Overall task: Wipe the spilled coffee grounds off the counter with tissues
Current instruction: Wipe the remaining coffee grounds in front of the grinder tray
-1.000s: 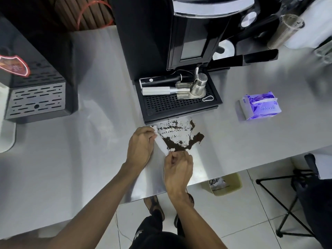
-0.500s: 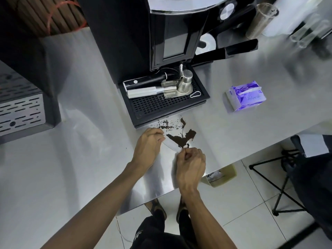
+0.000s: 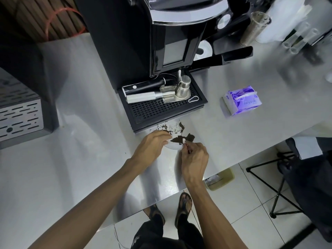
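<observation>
At frame centre, left hand (image 3: 152, 146) and right hand (image 3: 195, 159) pinch one white tissue (image 3: 173, 146) between closed fingertips, flat on the steel counter (image 3: 80, 168). Coffee grounds (image 3: 179, 136) lie just above it (scattered specks nearer the drip tray (image 3: 161, 108)). Purple tissue pack (image 3: 241, 102) sits well apart, right.

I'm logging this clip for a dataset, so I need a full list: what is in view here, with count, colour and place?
counter: one, steel grey, fills the view
coffee machine: one, black, at the back
drip tray: one, black, at the machine's foot
portafilters: two, black and silver handles, lying on the tray
small steel jug: one, silver, on the tray
coffee grounds: one scatter, dark brown, in front of the tray
tissue: one, white, between both hands at the grounds
tissue pack: one, purple, right of the tray
vented box: one, grey, far left
plastic cup: one, clear, back right
bin: one, yellowish, on the floor
left hand: holds the tissue
right hand: pinches the tissue
</observation>
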Demonstrator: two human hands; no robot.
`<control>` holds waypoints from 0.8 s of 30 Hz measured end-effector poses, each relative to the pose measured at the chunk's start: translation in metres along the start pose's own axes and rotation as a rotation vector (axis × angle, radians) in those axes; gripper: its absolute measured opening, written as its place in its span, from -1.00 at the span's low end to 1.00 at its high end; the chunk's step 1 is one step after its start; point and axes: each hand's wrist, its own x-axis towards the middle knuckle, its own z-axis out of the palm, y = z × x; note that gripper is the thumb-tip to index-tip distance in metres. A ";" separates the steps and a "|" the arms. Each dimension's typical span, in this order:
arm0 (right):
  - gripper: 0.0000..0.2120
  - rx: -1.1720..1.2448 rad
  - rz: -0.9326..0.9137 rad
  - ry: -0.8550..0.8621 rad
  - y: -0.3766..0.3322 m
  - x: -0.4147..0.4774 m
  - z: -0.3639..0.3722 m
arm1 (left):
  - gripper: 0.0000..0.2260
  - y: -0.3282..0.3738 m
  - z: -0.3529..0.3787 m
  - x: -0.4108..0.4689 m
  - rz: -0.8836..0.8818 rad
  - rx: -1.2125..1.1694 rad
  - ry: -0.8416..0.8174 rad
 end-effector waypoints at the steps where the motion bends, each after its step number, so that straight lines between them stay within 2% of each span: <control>1: -0.82 0.003 -0.012 -0.005 0.001 0.002 0.001 | -0.78 -0.001 0.000 0.001 -0.003 -0.017 -0.013; 6: -0.79 -0.046 -0.092 -0.065 0.001 0.009 0.005 | -0.61 0.003 -0.007 0.004 -0.094 -0.092 -0.091; 13: -0.79 -0.058 -0.168 -0.210 -0.005 0.016 0.002 | -0.64 0.002 -0.009 0.006 -0.081 -0.156 -0.121; 17: -0.58 -0.125 -0.172 -0.360 -0.005 0.017 -0.004 | -0.64 0.003 -0.011 0.007 -0.074 -0.175 -0.149; 20: -0.50 -0.158 -0.212 -0.380 -0.001 0.020 -0.005 | -0.62 0.004 -0.013 0.008 -0.068 -0.181 -0.168; 24: -0.53 -0.150 -0.272 -0.365 0.003 0.025 -0.003 | -0.62 0.005 -0.014 0.009 -0.059 -0.167 -0.190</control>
